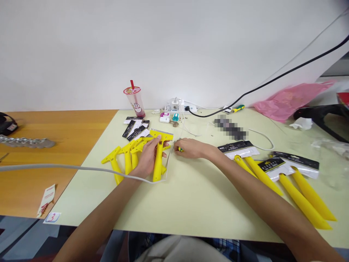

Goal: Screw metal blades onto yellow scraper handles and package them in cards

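In my left hand (148,156) is a yellow T-shaped scraper (158,160), upright, with my thumb near its wide head. My right hand (188,148) is closed just to the right of the scraper's head. A bit of yellow-green handle, apparently a screwdriver (180,149), shows in that fist; the rest of it is hidden. Several more yellow T-shaped scrapers (114,163) lie in a group behind and left of my left hand. A thin grey cable (109,170) passes in front of my left wrist and the held scraper.
Black-and-white cards (136,129) and a straw cup (135,102) stand behind the scrapers. A power strip (177,105), a screwdriver (238,108) and a black cable (261,86) are at the back. Yellow handles (305,203), packets (238,147) and a pink bag (291,100) lie right.
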### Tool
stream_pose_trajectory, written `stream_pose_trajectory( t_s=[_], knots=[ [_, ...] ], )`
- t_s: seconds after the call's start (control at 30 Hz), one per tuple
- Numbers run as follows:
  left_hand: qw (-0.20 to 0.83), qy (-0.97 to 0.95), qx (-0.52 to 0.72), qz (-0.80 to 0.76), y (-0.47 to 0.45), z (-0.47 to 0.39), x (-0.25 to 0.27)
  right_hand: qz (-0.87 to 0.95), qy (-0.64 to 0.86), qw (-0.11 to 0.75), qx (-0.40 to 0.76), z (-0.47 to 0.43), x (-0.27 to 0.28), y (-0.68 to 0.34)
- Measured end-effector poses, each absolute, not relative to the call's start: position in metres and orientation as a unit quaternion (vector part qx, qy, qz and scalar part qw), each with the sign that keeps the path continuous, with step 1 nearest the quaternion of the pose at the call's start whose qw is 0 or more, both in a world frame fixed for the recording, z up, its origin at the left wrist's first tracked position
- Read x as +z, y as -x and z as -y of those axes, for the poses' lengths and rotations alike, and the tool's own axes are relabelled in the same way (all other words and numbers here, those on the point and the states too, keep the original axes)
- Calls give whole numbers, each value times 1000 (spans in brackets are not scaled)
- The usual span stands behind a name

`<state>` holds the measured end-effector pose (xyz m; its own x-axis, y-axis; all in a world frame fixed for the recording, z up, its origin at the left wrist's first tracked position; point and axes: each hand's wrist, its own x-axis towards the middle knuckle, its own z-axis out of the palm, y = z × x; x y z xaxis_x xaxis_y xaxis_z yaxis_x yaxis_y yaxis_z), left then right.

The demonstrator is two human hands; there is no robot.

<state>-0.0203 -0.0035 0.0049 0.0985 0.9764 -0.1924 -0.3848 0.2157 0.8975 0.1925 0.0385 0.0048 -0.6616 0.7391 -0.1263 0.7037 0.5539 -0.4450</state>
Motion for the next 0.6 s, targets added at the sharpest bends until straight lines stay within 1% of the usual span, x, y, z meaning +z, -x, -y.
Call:
stream_pose_trajectory(
  t_s=[0.1,0.17,0.2,0.27,0.33,0.43,0.6],
  knots=[
    [651,-348,523,-426,20,3,4,878,416,66,226,-34,27,-196],
    [650,-351,524,-424,19,3,4,872,423,112,220,-29,48,-200],
    [650,-354,523,-422,19,3,4,865,427,150,217,-26,58,-202],
    [650,-365,518,-419,18,4,4,836,413,265,245,-21,74,-203],
    [650,-379,511,-416,18,5,4,810,401,333,268,-17,81,-201],
    [645,-409,499,-410,17,7,3,795,403,356,283,-15,79,-196],
    [634,-479,471,-384,17,12,3,799,410,323,299,-17,72,-193]
  ],
)
